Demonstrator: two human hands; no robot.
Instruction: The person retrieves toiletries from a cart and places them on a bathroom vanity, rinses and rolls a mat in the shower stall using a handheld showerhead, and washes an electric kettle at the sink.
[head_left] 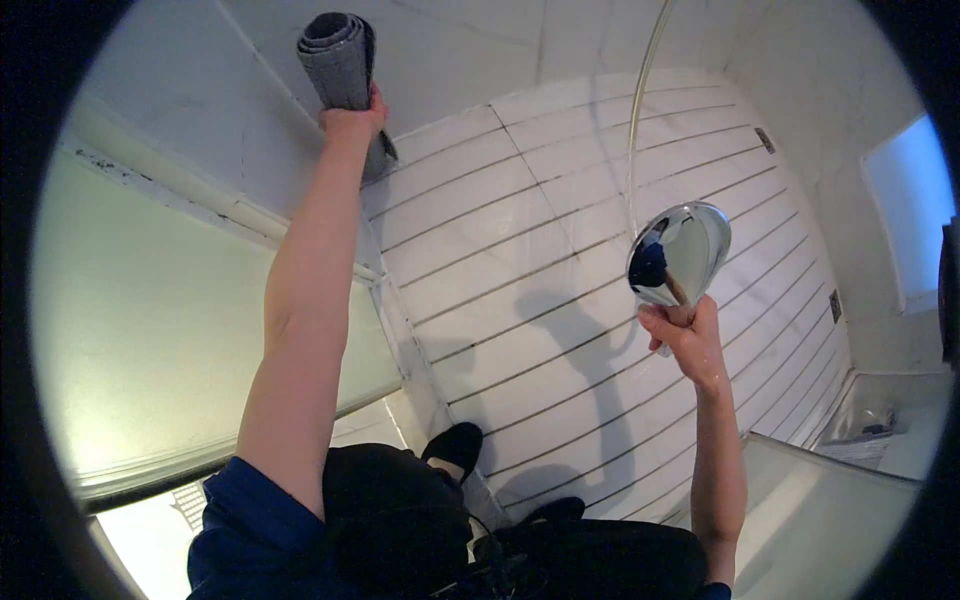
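Note:
A rolled grey mat (pixel 338 68) stands upright near the wall at the upper left, and my left hand (pixel 356 118) is closed round it. Its lower end shows below my wrist. At the right, my right hand (pixel 684 338) grips the handle of a chrome shower head (pixel 680 254), whose shiny back faces the camera. Drops of water show on my right wrist. A thin hose (pixel 636 120) runs from the top of the view down behind the shower head.
White floor with dark grooves (pixel 520 240) spans the middle. A glass panel (pixel 170 330) stands at the left, another (pixel 820 510) at the lower right. My dark shoes (pixel 455 449) are by a low sill. A shelf (pixel 875 425) with small items is at the right.

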